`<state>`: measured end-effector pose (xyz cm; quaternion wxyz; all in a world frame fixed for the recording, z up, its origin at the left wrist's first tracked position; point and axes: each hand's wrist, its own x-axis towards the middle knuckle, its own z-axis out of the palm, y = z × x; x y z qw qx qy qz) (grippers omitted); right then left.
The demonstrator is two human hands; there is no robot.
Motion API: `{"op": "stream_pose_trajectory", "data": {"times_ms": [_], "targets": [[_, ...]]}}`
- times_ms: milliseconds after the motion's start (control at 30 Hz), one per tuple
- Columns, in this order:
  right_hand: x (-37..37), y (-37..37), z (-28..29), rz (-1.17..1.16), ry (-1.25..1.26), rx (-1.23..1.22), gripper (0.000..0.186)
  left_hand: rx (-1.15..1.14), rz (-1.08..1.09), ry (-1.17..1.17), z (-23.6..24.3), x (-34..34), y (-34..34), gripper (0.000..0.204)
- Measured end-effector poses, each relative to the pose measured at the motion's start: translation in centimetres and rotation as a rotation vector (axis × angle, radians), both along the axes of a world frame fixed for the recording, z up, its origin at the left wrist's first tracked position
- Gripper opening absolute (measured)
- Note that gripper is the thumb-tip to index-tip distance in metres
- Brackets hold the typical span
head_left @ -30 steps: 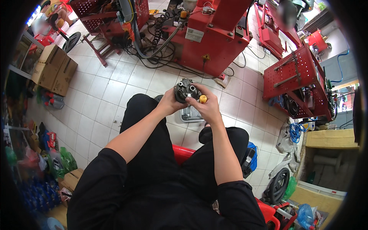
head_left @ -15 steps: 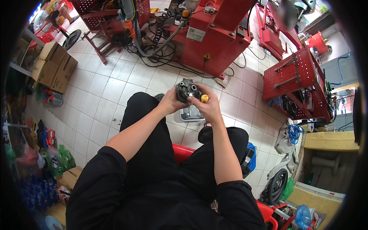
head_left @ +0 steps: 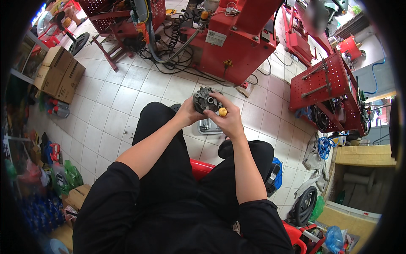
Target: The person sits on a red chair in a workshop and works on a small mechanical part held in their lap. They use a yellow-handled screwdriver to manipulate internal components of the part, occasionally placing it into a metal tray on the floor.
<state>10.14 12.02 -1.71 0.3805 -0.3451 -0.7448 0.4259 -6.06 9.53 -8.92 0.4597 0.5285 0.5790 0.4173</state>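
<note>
The metal part [head_left: 200, 100] looks grey and round

Metal part [head_left: 202, 103] between hands [head_left: 189, 113], tray [head_left: 211, 133] on floor [head_left: 105, 114]

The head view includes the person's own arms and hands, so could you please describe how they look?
The left hand and right hand are bare, without gloves. Plain black sleeves end near the elbows, leaving both forearms uncovered.
</note>
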Motion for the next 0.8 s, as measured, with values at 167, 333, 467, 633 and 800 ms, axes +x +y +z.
{"op": "stream_pose_trajectory", "data": {"times_ms": [167, 333, 467, 633, 800], "targets": [[-0.2, -0.4, 0.1, 0.015, 0.024, -0.001, 0.048, 0.066, -0.028, -0.027, 0.2, -0.1, 0.0, 0.057], [-0.3, -0.6, 0.5, 0.026, 0.018, 0.022, 0.048, 0.137, -0.030, -0.049, 0.2, -0.2, 0.1, 0.055], [-0.5, -0.9, 1.1, 0.040, 0.025, 0.045, 0.048, 0.169, -0.039, -0.040, 0.6, -0.3, 0.0, 0.051], [-0.5, -1.1, 1.3, 0.028, 0.037, 0.076, 0.048, 0.176, -0.042, -0.098, 2.1, -0.2, -0.3, 0.050], [-0.6, -1.1, 1.3, 0.042, 0.047, 0.045, 0.048, 0.213, -0.021, -0.090, 1.3, -0.3, -0.3, 0.047]]}}
